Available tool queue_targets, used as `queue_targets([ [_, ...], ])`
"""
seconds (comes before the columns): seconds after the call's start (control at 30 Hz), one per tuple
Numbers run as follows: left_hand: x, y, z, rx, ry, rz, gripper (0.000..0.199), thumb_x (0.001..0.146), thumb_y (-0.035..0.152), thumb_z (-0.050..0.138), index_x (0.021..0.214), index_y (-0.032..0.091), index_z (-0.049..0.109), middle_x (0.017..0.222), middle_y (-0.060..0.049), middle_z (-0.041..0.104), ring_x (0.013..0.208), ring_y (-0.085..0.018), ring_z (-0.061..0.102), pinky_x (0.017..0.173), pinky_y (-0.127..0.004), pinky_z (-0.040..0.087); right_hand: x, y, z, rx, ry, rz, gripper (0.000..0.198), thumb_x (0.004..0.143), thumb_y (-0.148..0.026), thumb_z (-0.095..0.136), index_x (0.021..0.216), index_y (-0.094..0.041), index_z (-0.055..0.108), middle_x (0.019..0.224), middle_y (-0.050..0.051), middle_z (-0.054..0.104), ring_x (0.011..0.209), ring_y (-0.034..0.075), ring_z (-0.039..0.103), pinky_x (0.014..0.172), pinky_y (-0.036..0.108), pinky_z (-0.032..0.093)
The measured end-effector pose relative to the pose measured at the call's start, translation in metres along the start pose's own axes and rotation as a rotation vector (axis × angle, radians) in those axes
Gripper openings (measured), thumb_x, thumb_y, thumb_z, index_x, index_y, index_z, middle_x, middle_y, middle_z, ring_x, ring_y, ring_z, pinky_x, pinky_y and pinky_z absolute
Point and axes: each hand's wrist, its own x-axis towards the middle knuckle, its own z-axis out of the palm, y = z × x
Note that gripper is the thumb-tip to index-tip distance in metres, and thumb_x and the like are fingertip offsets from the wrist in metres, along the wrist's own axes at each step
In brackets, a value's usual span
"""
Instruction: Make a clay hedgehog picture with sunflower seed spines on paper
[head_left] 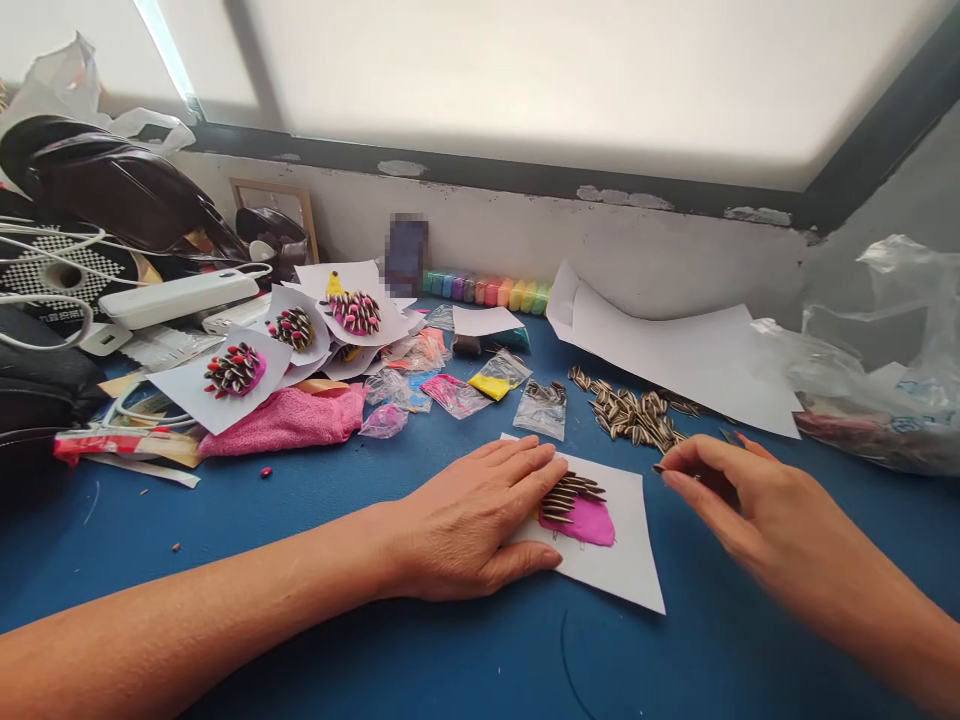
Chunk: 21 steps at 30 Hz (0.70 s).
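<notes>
My left hand (480,520) lies flat with its fingers stretched over a white paper sheet (630,570), pressing it to the table. On that sheet is a pink clay shape (589,522), its upper part covered by rows of striped sunflower seeds (574,492). A bit of yellow shows beside my fingers; the rest there is hidden under the hand. My right hand (765,500), to the right of the sheet, pinches a sunflower seed (658,468) between thumb and fingertips. Just beyond it spreads a pile of loose sunflower seeds (634,412).
Small bags of clay (491,385) lie behind the sheet. Finished seed-covered clay pieces on paper (236,372) rest on a pink cloth (289,420) at left. Blank paper (675,350) and a plastic bag (885,400) stand at right. Coloured clay packs (491,292) line the wall.
</notes>
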Motion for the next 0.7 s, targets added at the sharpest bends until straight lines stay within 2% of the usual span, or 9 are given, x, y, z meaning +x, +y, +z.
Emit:
queue_targets([
  [0.07, 0.0, 0.0, 0.0, 0.0, 0.0, -0.002, 0.065, 0.1, 0.05, 0.05, 0.151, 0.011, 0.036, 0.154, -0.022, 0.043, 0.146, -0.036, 0.036, 0.12, -0.053, 0.03, -0.004, -0.014, 0.001, 0.137, -0.063, -0.011, 0.025, 0.09, -0.046, 0.052, 0.081, -0.027, 0.067, 0.054, -0.002, 0.061, 0.046, 0.016, 0.056, 0.043, 0.027, 0.043],
  [0.17, 0.0, -0.001, 0.0, 0.004, -0.011, 0.002, 0.065, 0.1, 0.048, 0.053, 0.15, 0.01, 0.036, 0.154, -0.022, 0.043, 0.147, -0.035, 0.035, 0.121, -0.052, 0.028, -0.009, -0.03, 0.007, 0.195, -0.055, -0.071, 0.023, 0.09, -0.04, 0.053, 0.077, -0.027, 0.068, 0.065, 0.0, 0.068, 0.054, 0.016, 0.061, 0.046, 0.026, 0.046],
  [0.33, 0.001, 0.0, -0.001, -0.002, -0.004, 0.01, 0.064, 0.099, 0.047, 0.054, 0.149, 0.012, 0.037, 0.152, -0.021, 0.045, 0.146, -0.034, 0.037, 0.121, -0.052, 0.028, -0.011, -0.041, 0.017, 0.123, -0.002, -0.158, 0.02, 0.091, -0.033, 0.053, 0.074, -0.027, 0.062, 0.065, -0.002, 0.066, 0.051, 0.013, 0.059, 0.045, 0.025, 0.044],
  [0.7, 0.0, 0.0, 0.0, 0.006, -0.01, -0.005, 0.067, 0.099, 0.049, 0.055, 0.15, 0.011, 0.036, 0.153, -0.022, 0.044, 0.146, -0.036, 0.036, 0.121, -0.052, 0.028, -0.013, -0.042, 0.027, -0.027, 0.073, -0.28, 0.02, 0.096, -0.024, 0.048, 0.091, -0.027, 0.068, 0.082, -0.001, 0.072, 0.066, 0.014, 0.071, 0.054, 0.024, 0.052],
])
